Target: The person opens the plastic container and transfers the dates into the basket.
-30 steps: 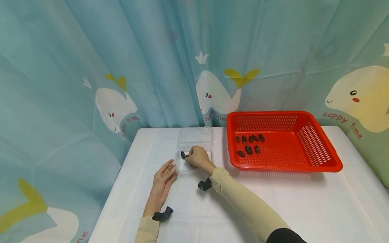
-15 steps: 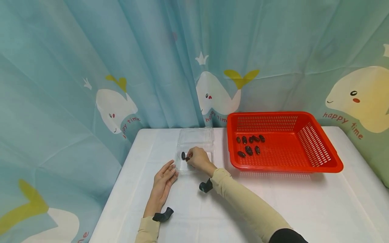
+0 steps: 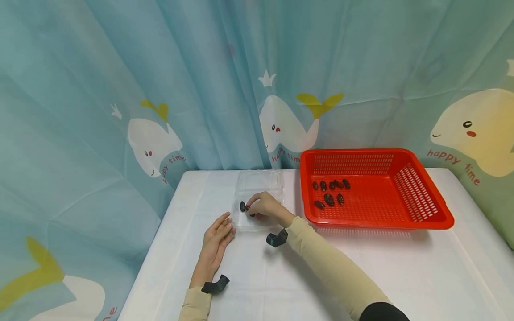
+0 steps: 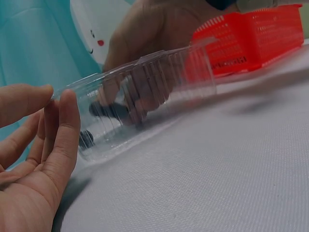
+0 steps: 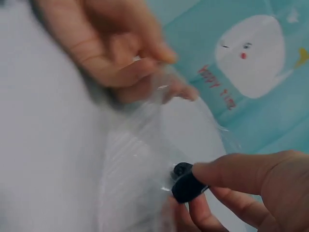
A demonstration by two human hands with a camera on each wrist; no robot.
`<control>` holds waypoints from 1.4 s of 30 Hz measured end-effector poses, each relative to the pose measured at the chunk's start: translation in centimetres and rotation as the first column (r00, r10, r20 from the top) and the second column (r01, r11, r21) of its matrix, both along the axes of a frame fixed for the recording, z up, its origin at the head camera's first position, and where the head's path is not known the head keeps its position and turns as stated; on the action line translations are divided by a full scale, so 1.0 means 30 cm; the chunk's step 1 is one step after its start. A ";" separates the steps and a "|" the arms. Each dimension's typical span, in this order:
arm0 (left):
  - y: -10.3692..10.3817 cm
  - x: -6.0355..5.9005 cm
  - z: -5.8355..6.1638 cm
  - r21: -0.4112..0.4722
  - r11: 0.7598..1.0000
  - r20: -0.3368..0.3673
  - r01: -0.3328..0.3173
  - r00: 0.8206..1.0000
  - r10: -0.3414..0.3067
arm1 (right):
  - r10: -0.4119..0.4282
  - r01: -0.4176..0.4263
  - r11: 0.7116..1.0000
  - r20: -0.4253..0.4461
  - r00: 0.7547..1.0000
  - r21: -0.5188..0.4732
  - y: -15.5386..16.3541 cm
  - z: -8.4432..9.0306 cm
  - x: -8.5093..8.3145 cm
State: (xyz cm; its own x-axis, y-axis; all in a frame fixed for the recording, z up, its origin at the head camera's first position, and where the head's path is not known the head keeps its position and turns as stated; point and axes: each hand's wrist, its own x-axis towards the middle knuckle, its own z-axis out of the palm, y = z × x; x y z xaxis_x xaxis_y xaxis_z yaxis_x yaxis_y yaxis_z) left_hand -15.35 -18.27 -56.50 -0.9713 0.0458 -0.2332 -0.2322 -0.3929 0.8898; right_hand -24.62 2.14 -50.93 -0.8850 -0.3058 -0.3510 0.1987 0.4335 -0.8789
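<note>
Pinched between the thumb and fingers of the right hand is a small dark piece, held low inside the clear plastic box near the back edge of the table. A second dark piece lies in the box just beside it, close to the box's left wall. A moment ago the right hand sat a bit nearer the front of the box; now it has slid a little toward the back and right, and the piece is still in its fingers, not let go. So this piece looks about to be set down next to the first one. The left hand lies flat with straight fingers, its tips touching the near left corner of the box, as it did before, and grips nothing. To the right, just beside the box, stands the red basket with more dark pieces lying at its back left. Bare table stretches in front of the box and basket, with lots of room to move. Behind the table hangs the blue whale curtain, close to the back edge.
</note>
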 end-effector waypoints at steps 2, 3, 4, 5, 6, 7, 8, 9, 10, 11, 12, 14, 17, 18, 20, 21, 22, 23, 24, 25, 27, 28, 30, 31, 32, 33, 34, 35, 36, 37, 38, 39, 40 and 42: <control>0.000 0.004 0.002 -0.002 1.000 0.000 -0.001 1.000 0.001 | 0.003 0.002 0.998 0.085 0.996 -0.060 0.014 0.003 -0.004; 0.000 0.007 0.003 -0.004 1.000 0.002 -0.003 1.000 0.003 | 0.005 0.005 0.996 0.120 0.993 -0.085 0.020 0.002 -0.007; 0.000 0.009 0.004 -0.007 1.000 0.002 -0.002 1.000 0.002 | 0.008 0.008 0.994 0.148 0.989 -0.107 0.026 0.005 -0.008; 0.001 0.010 0.005 -0.008 1.000 0.001 -0.003 1.000 0.003 | 0.005 0.018 0.992 0.177 0.984 -0.128 0.030 0.008 -0.009; 0.001 0.012 0.005 -0.009 1.000 0.003 -0.005 1.000 0.005 | 0.003 0.027 0.988 0.196 0.981 -0.151 0.035 0.011 -0.009; 0.001 0.012 0.005 -0.007 1.000 0.004 -0.006 1.000 0.006 | 0.003 0.035 0.984 0.217 0.976 -0.172 0.038 0.016 -0.010; 0.003 0.012 0.006 -0.004 1.000 0.005 -0.007 1.000 0.007 | 0.003 0.042 0.981 0.232 0.973 -0.190 0.041 0.021 -0.011; 0.004 0.012 0.006 -0.003 1.000 0.004 -0.007 1.000 0.007 | 0.004 0.052 0.975 0.255 0.967 -0.215 0.043 0.027 -0.013; 0.005 0.012 0.006 -0.001 1.000 0.001 -0.006 1.000 0.006 | 0.009 0.057 0.970 0.270 0.963 -0.236 0.043 0.036 -0.013; 0.006 0.012 0.006 0.000 1.000 0.000 -0.005 1.000 0.005 | 0.012 0.066 0.964 0.289 0.957 -0.258 0.045 0.044 -0.014; 0.008 0.012 0.006 0.004 1.000 0.000 -0.004 1.000 0.004 | 0.018 0.069 0.958 0.301 0.953 -0.277 0.045 0.053 -0.014; 0.009 0.012 0.004 0.003 1.000 -0.004 -0.002 1.000 0.002 | 0.030 0.081 0.945 0.329 0.944 -0.317 0.049 0.070 -0.015; 0.009 0.013 0.003 -0.014 1.000 -0.007 0.000 1.000 0.000 | 0.046 0.092 0.927 0.354 0.934 -0.363 0.057 0.104 -0.015; 0.008 0.013 0.003 -0.019 1.000 -0.010 -0.003 1.000 0.003 | 0.050 0.091 0.923 0.353 0.934 -0.373 0.061 0.117 -0.014; 0.007 0.012 0.004 -0.029 1.000 -0.016 -0.005 1.000 0.005 | 0.056 0.091 0.917 0.351 0.935 -0.389 0.069 0.143 -0.012; 0.006 0.012 0.005 -0.033 0.999 -0.021 -0.003 1.000 0.003 | 0.061 0.084 0.916 0.345 0.937 -0.392 0.074 0.157 -0.011; 0.005 0.011 0.006 -0.028 1.000 -0.021 -0.004 1.000 0.003 | 0.064 0.080 0.916 0.340 0.938 -0.394 0.080 0.170 -0.010; 0.005 0.010 0.007 -0.023 1.000 -0.020 -0.003 1.000 0.003 | 0.068 0.074 0.916 0.335 0.940 -0.395 0.087 0.183 -0.009; 0.004 0.009 0.008 -0.016 1.000 -0.018 -0.002 1.000 0.002 | 0.073 0.067 0.916 0.328 0.942 -0.395 0.095 0.194 -0.008; 0.004 0.009 0.010 -0.010 1.000 -0.014 0.000 1.000 0.000 | 0.075 0.063 0.916 0.325 0.943 -0.396 0.103 0.204 -0.007; 0.004 0.008 0.011 -0.007 1.000 -0.010 0.003 1.000 -0.003 | 0.082 0.052 0.917 0.314 0.946 -0.396 0.121 0.222 -0.005; 0.003 0.008 0.011 -0.004 1.000 -0.007 0.003 1.000 -0.003 | 0.083 0.050 0.916 0.310 0.947 -0.399 0.130 0.229 -0.005; 0.003 0.008 0.011 -0.005 1.000 -0.007 0.004 1.000 -0.004 | 0.085 0.045 0.913 0.298 0.951 -0.406 0.150 0.239 -0.006; 0.002 0.008 0.011 -0.011 1.000 -0.011 0.005 1.000 -0.005 | 0.086 0.046 0.909 0.295 0.952 -0.415 0.159 0.244 -0.007; 0.001 0.009 0.010 -0.013 1.000 -0.014 0.006 1.000 -0.006 | 0.087 0.046 0.905 0.290 0.953 -0.423 0.171 0.248 -0.009; 0.001 0.009 0.008 -0.016 1.000 -0.019 0.006 1.000 -0.006 | 0.086 0.052 0.899 0.292 0.953 -0.435 0.182 0.251 -0.013; 0.000 0.009 0.008 -0.016 1.000 -0.023 0.005 1.000 -0.006 | 0.082 0.059 0.894 0.292 0.953 -0.445 0.195 0.255 -0.016; -0.001 0.010 0.007 -0.016 1.000 -0.027 0.005 1.000 -0.005 | 0.079 0.065 0.888 0.290 0.954 -0.455 0.209 0.259 -0.019; -0.001 0.010 0.006 -0.019 1.000 -0.035 0.008 0.999 -0.008 | 0.068 0.077 0.884 0.291 0.954 -0.460 0.224 0.264 -0.022; -0.002 0.011 0.005 -0.017 1.000 -0.039 0.010 0.999 -0.010 | 0.062 0.086 0.880 0.292 0.954 -0.468 0.241 0.269 -0.027; -0.002 0.012 0.005 -0.011 1.000 -0.042 0.011 0.999 -0.011 | 0.058 0.090 0.878 0.290 0.955 -0.471 0.259 0.274 -0.032; -0.003 0.012 0.004 -0.010 1.000 -0.045 0.013 0.999 -0.014 | 0.058 0.090 0.876 0.288 0.956 -0.474 0.277 0.279 -0.037; -0.003 0.013 0.004 -0.009 1.000 -0.048 0.016 0.999 -0.017 | 0.054 0.090 0.876 0.283 0.958 -0.473 0.295 0.286 -0.041; -0.003 0.014 0.003 -0.006 1.000 -0.052 0.021 0.998 -0.021 | 0.050 0.092 0.874 0.275 0.960 -0.478 0.333 0.296 -0.050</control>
